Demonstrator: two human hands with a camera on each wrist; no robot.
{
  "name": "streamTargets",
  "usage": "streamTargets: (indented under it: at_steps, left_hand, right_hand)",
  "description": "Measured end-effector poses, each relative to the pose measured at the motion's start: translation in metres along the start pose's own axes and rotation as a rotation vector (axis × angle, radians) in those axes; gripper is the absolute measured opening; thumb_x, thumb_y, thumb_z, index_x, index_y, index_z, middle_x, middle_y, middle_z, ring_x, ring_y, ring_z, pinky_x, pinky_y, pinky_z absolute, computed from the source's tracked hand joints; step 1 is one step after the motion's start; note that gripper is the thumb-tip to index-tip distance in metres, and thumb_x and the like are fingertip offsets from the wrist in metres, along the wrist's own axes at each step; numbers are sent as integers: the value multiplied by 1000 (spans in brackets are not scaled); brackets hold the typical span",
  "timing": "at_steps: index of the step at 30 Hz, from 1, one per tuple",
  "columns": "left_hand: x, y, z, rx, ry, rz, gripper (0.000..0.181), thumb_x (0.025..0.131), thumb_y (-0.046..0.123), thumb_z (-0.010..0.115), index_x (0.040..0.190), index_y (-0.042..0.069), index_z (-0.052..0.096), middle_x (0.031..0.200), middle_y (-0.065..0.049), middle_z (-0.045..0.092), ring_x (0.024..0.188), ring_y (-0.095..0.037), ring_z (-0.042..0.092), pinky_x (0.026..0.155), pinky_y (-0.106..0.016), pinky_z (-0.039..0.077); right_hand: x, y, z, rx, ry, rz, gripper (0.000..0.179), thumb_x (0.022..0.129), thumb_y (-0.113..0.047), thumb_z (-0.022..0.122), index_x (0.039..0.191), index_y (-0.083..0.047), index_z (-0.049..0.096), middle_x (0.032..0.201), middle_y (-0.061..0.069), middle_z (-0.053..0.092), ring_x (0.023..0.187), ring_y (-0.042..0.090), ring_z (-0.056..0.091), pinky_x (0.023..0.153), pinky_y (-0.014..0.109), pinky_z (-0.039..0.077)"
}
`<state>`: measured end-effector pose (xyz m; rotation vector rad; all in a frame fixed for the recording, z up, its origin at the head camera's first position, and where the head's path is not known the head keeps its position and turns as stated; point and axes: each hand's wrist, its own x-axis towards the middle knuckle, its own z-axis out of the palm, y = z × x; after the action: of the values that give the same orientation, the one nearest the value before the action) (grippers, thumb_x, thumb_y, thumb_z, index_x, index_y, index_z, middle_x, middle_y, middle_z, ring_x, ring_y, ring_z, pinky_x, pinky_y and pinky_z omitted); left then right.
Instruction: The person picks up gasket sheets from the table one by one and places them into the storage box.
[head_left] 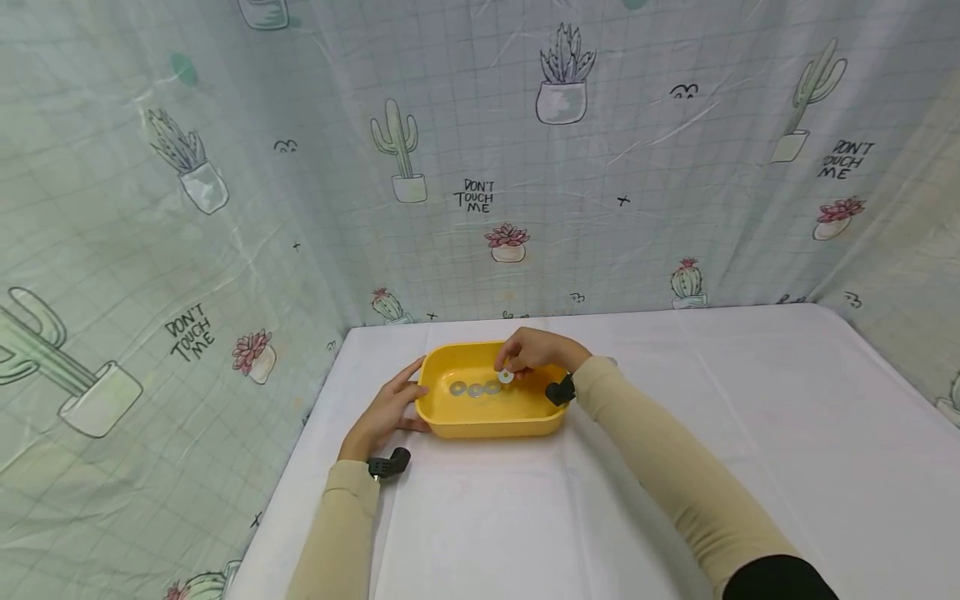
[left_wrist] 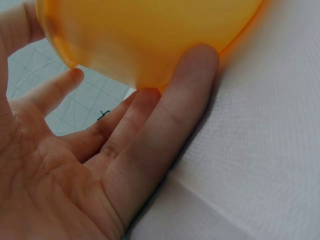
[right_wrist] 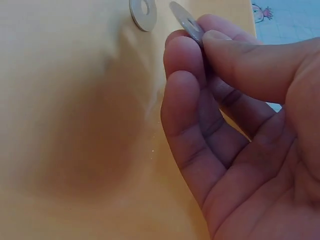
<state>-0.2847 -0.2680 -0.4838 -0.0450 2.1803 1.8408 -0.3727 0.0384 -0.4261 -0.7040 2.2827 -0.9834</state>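
A yellow plastic tray (head_left: 495,428) with rounded corners stands on the table. My left hand (head_left: 386,414) holds its left end, thumb over the rim and fingers against the outer wall. In the left wrist view, fingertips (left_wrist: 196,65) press the underside edge of the yellow wall. My right hand (head_left: 534,350) is over the tray's inside, pinching a flat metal washer (right_wrist: 187,24) between thumb and fingers, tilted on edge. Three more washers (head_left: 476,390) lie in a row on the tray floor, just left of the held one.
A white cloth (head_left: 480,517) covers the table. Behind and to the left hangs a pale curtain (head_left: 615,167) printed with cacti. Each wrist wears a small black camera, such as the left wrist's camera (head_left: 390,463).
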Motion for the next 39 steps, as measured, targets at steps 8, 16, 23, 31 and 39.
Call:
streamTargets:
  at_steps: [8,16,23,31,39]
  left_hand:
    - [-2,2,0,-3,-4,0,63,100,25,57,157,44,36,145,-17,53,108,-29,66,78,-50,66]
    - [-2,2,0,1,-12,10,63,101,24,56,158,42,35,145,-19,52,107,-29,66,78,-49,66]
    - [-4,3,0,-9,-14,8,64,100,23,57,157,43,35,145,-18,51,107,-30,67,78,-50,66]
    - [-3,3,0,-9,-9,7,64,100,24,56,158,43,35,146,-19,51,109,-30,67,78,-50,65]
    - [-3,2,0,-1,-5,10,63,100,25,57,157,44,35,144,-19,52,106,-29,67,78,-50,66]
  right_hand:
    - [1,1,2,-27,-38,2,19,98,0,60,110,0,75,72,2,62,62,12,54,61,18,50]
    - [0,-1,4,-99,-48,17,22,96,3,59,111,2,74,71,0,61,60,10,51,58,17,45]
    - [-9,-9,-1,-142,-37,24,21,97,-2,62,113,0,75,77,2,63,64,12,53,60,17,48]
    - [-36,-6,-23,-42,55,-62,27,102,-10,57,123,0,70,94,18,67,71,19,55,70,26,54]
    - [-71,30,-38,123,310,-52,29,104,-25,58,123,-6,69,97,12,65,87,30,60,81,32,58]
